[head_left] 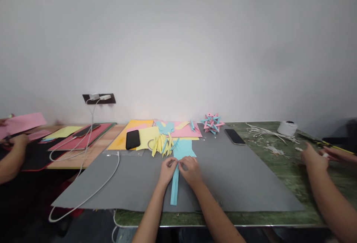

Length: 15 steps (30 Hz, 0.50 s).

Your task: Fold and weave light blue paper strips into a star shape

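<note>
A narrow folded light-blue paper strip (174, 187) lies lengthwise on the grey sheet (234, 183). My left hand (168, 168) pinches its far end from the left, and my right hand (190, 169) pinches the same end from the right, the fingertips almost touching. Just beyond my hands is a wider light-blue paper (186, 148). Folded yellow paper pieces (161, 145) are heaped to its left, with thin blue pieces beside them. A pink and blue folded-paper star ball (212, 123) sits farther back on the right.
Two phones (133, 139) (234, 136) lie on the grey sheet. A white cable (97, 193) crosses its left side. At far left, a person's hand (19, 141) is near pink paper; at right, another person's hand (315, 157) is near white strands (272, 132).
</note>
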Motion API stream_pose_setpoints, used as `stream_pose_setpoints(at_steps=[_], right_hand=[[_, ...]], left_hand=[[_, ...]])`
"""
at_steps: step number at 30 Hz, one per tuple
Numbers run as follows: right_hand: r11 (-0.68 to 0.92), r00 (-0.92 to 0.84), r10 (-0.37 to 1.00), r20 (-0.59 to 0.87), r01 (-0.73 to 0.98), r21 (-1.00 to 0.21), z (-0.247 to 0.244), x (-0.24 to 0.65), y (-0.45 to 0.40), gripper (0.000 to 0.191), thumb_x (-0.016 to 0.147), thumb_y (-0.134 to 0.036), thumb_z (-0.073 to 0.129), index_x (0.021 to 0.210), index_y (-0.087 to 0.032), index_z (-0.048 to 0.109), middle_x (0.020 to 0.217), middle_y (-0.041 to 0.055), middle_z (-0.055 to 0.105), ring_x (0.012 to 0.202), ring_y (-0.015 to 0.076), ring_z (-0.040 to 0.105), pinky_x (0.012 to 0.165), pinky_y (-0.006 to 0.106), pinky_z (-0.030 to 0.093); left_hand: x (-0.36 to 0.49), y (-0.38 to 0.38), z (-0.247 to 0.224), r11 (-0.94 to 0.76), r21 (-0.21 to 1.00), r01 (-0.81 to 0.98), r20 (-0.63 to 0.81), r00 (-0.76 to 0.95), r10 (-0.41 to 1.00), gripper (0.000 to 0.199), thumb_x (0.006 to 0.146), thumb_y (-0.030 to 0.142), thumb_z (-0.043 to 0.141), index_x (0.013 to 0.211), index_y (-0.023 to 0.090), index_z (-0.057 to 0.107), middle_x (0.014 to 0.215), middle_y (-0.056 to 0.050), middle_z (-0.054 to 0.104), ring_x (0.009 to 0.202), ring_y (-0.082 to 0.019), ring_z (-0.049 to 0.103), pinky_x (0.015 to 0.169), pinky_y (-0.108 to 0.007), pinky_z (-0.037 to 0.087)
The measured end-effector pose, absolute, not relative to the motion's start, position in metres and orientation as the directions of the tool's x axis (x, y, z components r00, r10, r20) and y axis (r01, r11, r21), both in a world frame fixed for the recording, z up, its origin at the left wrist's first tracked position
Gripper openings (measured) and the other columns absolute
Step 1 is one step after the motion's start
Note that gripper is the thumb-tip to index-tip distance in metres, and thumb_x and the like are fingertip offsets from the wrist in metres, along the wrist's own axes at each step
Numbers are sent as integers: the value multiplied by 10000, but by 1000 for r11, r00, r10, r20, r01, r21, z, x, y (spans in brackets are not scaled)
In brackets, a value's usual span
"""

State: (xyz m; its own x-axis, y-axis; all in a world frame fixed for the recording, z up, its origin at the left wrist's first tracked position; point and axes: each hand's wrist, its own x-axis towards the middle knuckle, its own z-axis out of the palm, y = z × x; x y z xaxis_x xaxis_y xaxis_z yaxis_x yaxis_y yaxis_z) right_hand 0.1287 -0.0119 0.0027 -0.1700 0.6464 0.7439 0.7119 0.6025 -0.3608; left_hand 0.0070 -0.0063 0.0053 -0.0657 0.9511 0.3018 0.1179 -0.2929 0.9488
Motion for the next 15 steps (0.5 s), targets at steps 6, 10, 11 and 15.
stream_pose_setpoints(at_steps=[6,10,11,15], right_hand=[[618,-215,644,734,712,-334,7,130,-15,147,729,-134,443,675,-200,564,644,7,567,680,135,494,678,258,300],[629,-178,662,728,659,-411,4,129,-14,135,713,-143,460,689,-202,579,659,9,581,682,138,499,692,267,311],[623,-140,677,722,631,-462,3,129,-13,123,706,-155,470,685,-200,583,660,9,583,676,137,501,699,271,317],[528,33,803,594,421,-737,-4,131,-4,130,689,-223,484,616,-172,578,604,9,580,606,131,512,654,258,368]], left_hand=[[6,-7,6,-301,945,129,309,-51,950,154,631,288,534,620,152,604,620,-11,600,649,-151,543,637,-237,405],[6,-5,4,-296,945,136,306,-58,950,173,646,302,525,623,147,598,615,-12,595,642,-151,540,628,-236,408],[6,-5,3,-297,945,137,307,-57,950,177,649,306,525,631,144,595,619,-14,594,640,-151,540,624,-237,410],[6,-4,1,-312,937,156,321,-40,946,203,664,329,517,666,137,582,646,-20,586,643,-150,535,616,-241,415]])
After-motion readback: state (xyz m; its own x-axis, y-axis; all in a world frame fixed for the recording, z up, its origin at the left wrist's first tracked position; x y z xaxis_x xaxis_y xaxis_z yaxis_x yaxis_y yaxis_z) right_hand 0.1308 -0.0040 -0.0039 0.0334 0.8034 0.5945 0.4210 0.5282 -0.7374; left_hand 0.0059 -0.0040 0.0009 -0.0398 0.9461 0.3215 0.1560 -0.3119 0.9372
